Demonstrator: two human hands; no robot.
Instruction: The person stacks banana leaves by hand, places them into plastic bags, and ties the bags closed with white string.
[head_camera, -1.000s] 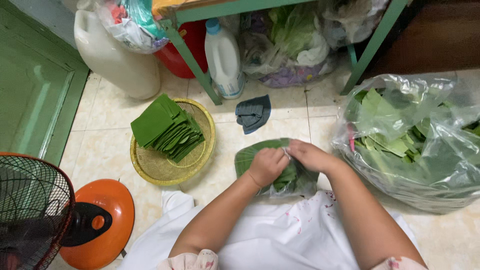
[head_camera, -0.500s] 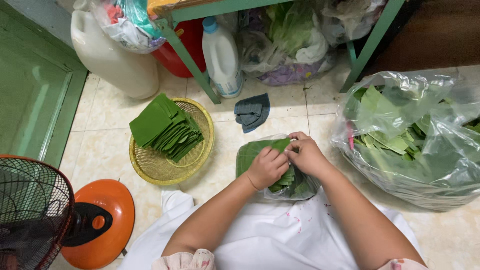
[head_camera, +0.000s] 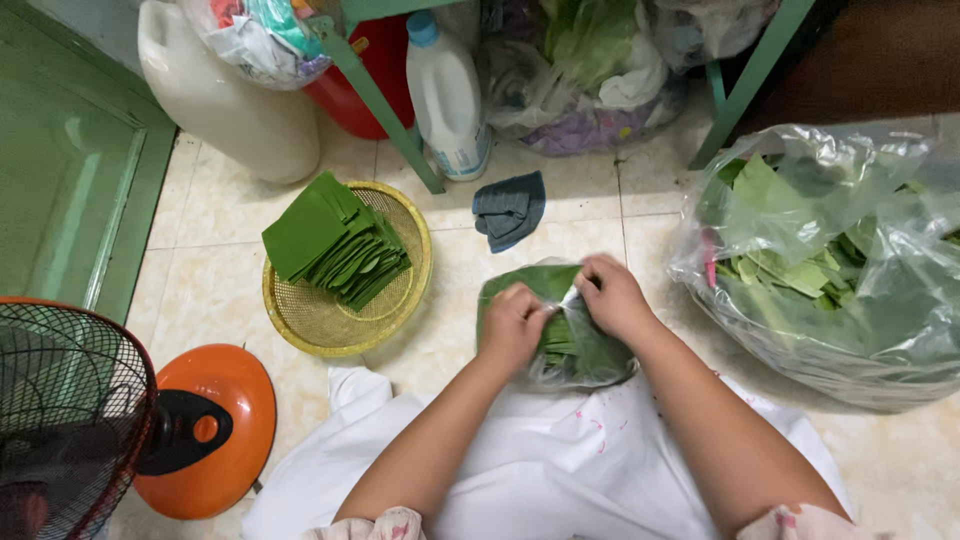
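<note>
Both hands work at a small clear plastic bag of green leaves lying on the tiled floor just in front of the person's lap. The left hand is clenched on the bag's top edge; the right hand pinches the plastic beside it, the two nearly touching. Whether the bag mouth is being opened or closed cannot be told; the plastic is bunched under the fingers.

Done so far, by appearance: a stack of folded, squared leaves sits in the yellow woven basket, to the left of the hands.

Outstanding, on this evidence: the large clear sack of loose leaves at the right looks well filled, so most material seems unprocessed.
</note>
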